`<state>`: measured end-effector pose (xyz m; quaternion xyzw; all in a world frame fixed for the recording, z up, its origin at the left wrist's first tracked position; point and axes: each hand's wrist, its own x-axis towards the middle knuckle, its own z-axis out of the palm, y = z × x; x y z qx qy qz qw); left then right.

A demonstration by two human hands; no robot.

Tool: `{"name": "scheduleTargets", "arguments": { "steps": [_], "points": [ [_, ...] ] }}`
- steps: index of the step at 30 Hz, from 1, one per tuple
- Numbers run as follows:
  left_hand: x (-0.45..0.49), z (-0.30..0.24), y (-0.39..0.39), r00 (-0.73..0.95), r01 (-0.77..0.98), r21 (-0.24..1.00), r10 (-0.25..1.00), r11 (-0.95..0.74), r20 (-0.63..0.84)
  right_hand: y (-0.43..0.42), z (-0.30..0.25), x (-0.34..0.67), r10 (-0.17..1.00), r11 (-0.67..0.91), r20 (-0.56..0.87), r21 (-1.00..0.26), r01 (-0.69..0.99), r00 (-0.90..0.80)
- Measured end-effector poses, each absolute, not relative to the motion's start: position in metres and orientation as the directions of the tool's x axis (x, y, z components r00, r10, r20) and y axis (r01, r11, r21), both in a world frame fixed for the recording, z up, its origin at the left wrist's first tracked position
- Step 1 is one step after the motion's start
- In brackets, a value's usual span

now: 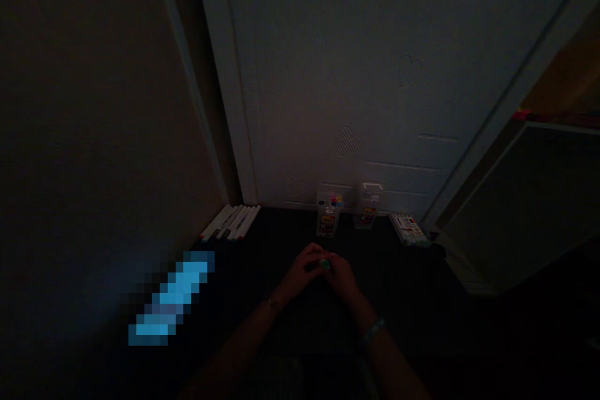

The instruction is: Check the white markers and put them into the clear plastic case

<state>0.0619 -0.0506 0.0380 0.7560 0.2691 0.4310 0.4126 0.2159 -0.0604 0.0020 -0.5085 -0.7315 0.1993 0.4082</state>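
Observation:
Above the dark table, my left hand [306, 265] and my right hand [340, 272] meet with curled fingers. Between them shows a small pale-green-ended thing [325, 264], perhaps a marker; fingers and dim light hide the rest of it. Just beyond my hands stands a clear plastic case [328, 215] with colourful marker ends at its top. To its right is a second clear case [367, 209] with a white handle, where I make out no markers.
White markers [232, 222] lie side by side at the back left of the dark table [290, 331]. A pack of markers [409, 229] lies at the back right. A pale panel with embossed hearts [349, 141] rises behind. At left, a bright blue pixelated patch [175, 297] glows.

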Motion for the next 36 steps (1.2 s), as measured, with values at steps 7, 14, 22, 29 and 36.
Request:
{"name": "scheduleTargets", "arguments": {
  "steps": [7, 14, 22, 29, 36],
  "points": [
    [0.059, 0.037, -0.048, 0.417, 0.067, 0.868, 0.804, -0.493, 0.424, -0.061, 0.009, 0.214, 0.91, 0.399, 0.386, -0.724, 0.562, -0.148],
    [0.06, 0.032, -0.045, 0.38, 0.051, 0.854, 0.801, -0.517, 0.463, -0.064, 0.015, 0.213, 0.903, 0.427, 0.383, -0.733, 0.53, -0.197],
    [0.059, 0.039, -0.048, 0.392, 0.082, 0.852, 0.803, -0.517, 0.45, -0.061, 0.008, 0.215, 0.894, 0.443, 0.399, -0.722, 0.532, -0.203],
    [0.058, 0.029, -0.047, 0.327, 0.163, 0.917, 0.897, -0.364, 0.298, -0.063, 0.008, 0.214, 0.892, 0.432, 0.425, -0.7, 0.569, -0.155],
    [0.049, 0.037, -0.045, 0.423, 0.168, 0.85, 0.815, -0.5, 0.396, -0.067, 0.013, 0.209, 0.868, 0.497, 0.38, -0.664, 0.558, -0.32]
  ]
}}
